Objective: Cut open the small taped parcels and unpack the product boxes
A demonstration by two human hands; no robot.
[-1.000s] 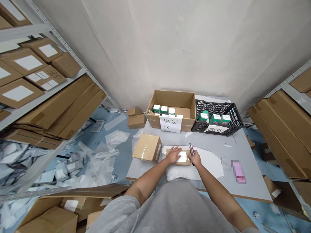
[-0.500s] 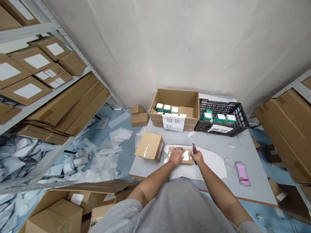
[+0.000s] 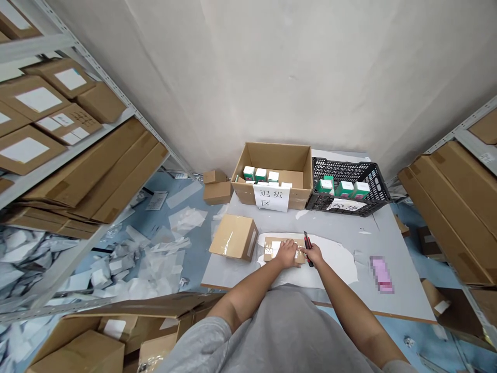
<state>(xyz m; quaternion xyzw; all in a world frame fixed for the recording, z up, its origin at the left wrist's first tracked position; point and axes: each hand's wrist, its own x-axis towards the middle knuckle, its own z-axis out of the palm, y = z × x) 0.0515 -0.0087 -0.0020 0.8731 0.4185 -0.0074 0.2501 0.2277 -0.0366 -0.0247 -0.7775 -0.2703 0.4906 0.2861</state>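
A small taped cardboard box [image 3: 268, 249] with a white label lies on a white sheet [image 3: 337, 259] at the table's near side. My left hand [image 3: 288, 254] rests on top of the box, its fingers bent over the label and right half. At the box's right end is my right hand [image 3: 313, 254], closed around a red and black utility knife [image 3: 308, 243] whose tip points away from me. The fingertips of that hand touch the box edge.
A larger closed carton [image 3: 233, 237] sits left on the table [image 3: 392, 233]. Behind stand an open carton [image 3: 279, 155] and a black crate [image 3: 368, 178], both holding green-white boxes. A blurred pink item [image 3: 382, 274] lies right. Shelves [image 3: 116, 129] with cartons flank the table.
My left hand has shifted right along the small box, uncovering more of its left end. The right hand keeps hold of the knife. The whole view has shifted slightly.
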